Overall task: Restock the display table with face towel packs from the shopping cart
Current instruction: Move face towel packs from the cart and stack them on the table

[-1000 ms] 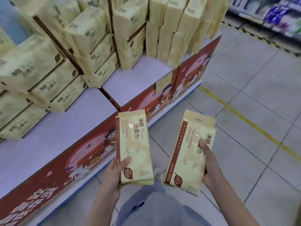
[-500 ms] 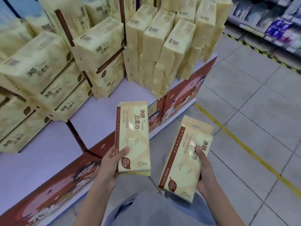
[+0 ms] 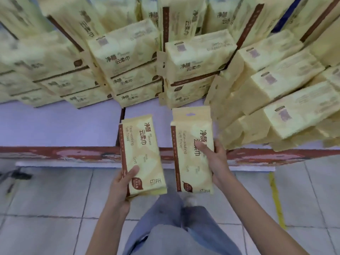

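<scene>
I hold two yellow face towel packs upright over the front edge of the display table [image 3: 60,126]. My left hand [image 3: 122,183] grips the left pack [image 3: 142,153] at its lower left corner, thumb across the front. My right hand [image 3: 215,161] grips the right pack [image 3: 191,150] along its right side, thumb on the printed face. Both packs hang side by side, apart from each other. Behind them on the table stand stacked packs [image 3: 128,57] of the same kind. The shopping cart is out of view.
The table's pale top shows bare at the front left and in a narrow strip ahead of my hands. A red printed skirt [image 3: 55,153] runs along its front. A leaning pile of packs [image 3: 276,111] crowds the right. Grey tiled floor and a yellow line [image 3: 276,196] lie below.
My view has swung to face the table squarely. Both hands have carried their packs forward over the table's front edge, and the two packs have come closer together.
</scene>
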Action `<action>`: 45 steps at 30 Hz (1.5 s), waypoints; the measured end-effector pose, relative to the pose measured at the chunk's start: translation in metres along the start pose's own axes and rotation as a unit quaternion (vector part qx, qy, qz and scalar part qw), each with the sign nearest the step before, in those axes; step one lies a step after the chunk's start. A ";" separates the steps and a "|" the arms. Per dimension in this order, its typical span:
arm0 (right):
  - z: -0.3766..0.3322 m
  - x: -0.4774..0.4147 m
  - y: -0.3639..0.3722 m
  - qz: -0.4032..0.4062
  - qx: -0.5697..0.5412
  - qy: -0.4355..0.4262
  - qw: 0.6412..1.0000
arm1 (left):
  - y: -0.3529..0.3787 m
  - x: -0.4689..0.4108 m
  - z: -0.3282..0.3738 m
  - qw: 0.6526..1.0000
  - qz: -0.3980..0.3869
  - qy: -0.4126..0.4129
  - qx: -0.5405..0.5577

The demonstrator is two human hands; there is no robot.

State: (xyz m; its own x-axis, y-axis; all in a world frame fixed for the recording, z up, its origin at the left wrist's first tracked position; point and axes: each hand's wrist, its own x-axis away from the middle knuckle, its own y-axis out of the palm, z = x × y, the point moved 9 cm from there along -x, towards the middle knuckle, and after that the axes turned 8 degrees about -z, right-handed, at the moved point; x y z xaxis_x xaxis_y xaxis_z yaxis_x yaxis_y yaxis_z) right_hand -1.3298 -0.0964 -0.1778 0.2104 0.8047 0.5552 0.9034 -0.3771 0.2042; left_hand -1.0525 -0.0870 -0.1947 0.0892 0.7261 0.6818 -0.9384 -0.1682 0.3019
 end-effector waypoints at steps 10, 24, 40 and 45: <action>-0.104 -0.114 0.082 -0.070 0.435 -0.182 0.879 | -0.013 -0.035 0.005 0.995 0.066 -0.016 0.071; -0.061 -0.201 0.093 -0.122 0.777 -0.250 0.565 | -0.011 -0.064 0.011 0.992 0.089 -0.050 0.070; 0.028 -0.154 0.039 0.134 -0.006 0.133 0.982 | -0.005 -0.077 0.016 0.993 0.082 -0.071 0.053; 0.014 -0.194 0.065 0.072 -0.176 0.217 0.957 | 0.001 -0.079 0.017 0.994 0.072 -0.072 0.037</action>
State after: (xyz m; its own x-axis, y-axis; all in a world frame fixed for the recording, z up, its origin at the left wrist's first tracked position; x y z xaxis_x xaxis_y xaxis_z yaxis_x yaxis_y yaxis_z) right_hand -1.3064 -0.2701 -0.2836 0.0790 0.4949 0.8654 0.6779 -0.6631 0.3174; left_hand -1.0546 -0.1559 -0.2368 0.0083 0.5894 0.8078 -0.9186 -0.3147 0.2390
